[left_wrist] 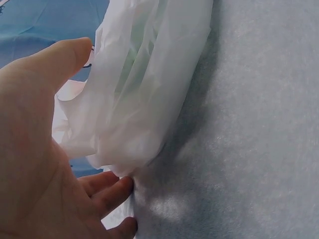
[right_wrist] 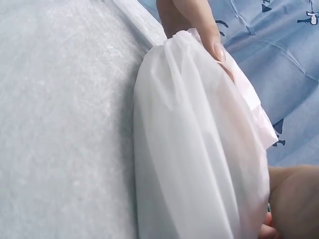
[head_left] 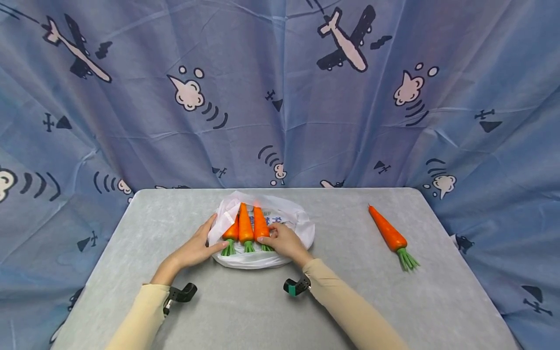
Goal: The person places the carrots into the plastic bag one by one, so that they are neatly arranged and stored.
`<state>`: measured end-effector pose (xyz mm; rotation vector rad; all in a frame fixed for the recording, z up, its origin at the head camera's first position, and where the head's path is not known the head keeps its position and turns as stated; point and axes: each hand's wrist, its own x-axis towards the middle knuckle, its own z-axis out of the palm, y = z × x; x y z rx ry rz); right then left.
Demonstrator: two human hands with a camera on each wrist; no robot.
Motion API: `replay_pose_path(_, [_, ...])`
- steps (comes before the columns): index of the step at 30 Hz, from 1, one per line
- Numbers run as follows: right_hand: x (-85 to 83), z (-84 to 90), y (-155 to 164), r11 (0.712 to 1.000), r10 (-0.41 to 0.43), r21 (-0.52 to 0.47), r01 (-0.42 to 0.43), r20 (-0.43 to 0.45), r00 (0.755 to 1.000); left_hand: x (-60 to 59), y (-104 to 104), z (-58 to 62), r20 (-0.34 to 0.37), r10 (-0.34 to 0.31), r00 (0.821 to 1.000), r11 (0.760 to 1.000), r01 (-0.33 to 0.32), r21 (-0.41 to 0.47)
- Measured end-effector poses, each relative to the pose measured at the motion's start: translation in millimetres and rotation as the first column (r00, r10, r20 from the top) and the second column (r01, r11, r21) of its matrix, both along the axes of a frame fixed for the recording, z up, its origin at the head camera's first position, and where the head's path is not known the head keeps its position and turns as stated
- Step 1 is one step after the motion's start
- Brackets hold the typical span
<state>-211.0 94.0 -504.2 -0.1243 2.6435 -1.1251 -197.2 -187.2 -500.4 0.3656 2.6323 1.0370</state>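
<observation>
bag: thin white plastic bag lies mid-table, near the rear edge of the grey felt-covered table, mouth spread open upward
contents: three orange plastic carrots with green tops lie side by side on the bag, tips toward the rear edge, tops toward the person
left hand: fingers straight, thumb against the bag's left rim
right hand: fingers curled, pinching the rightmost carrot's top end
spare: fourth orange carrot well apart toward the right edge, slanted, tip rearward; the right hand is nearer
writing: blue print on the bag, too blurred to read
</observation>
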Motion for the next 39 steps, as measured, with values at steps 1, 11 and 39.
replay_pose_path(1, [0.4, 0.3, -1.3, 1.000, -0.006, 0.012, 0.006, -0.002, 1.000, 0.0, -0.2, -0.1, 0.001, 0.001, 1.000, 1.000, -0.001, -0.002])
replay_pose_path(11, [6.7, -1.7, -12.7, 0.995, -0.020, 0.091, 0.028, -0.097, 0.995, -0.9, -1.3, -1.3, 0.005, 0.005, 1.000, 1.000, -0.005, -0.008])
replay_pose_path(39, [3.1, -2.8, -3.6, 0.999, 0.002, -0.035, -0.006, -0.108, 0.994, -0.4, -3.0, 1.7, 0.002, 0.003, 1.000, 1.000, -0.003, 0.006])
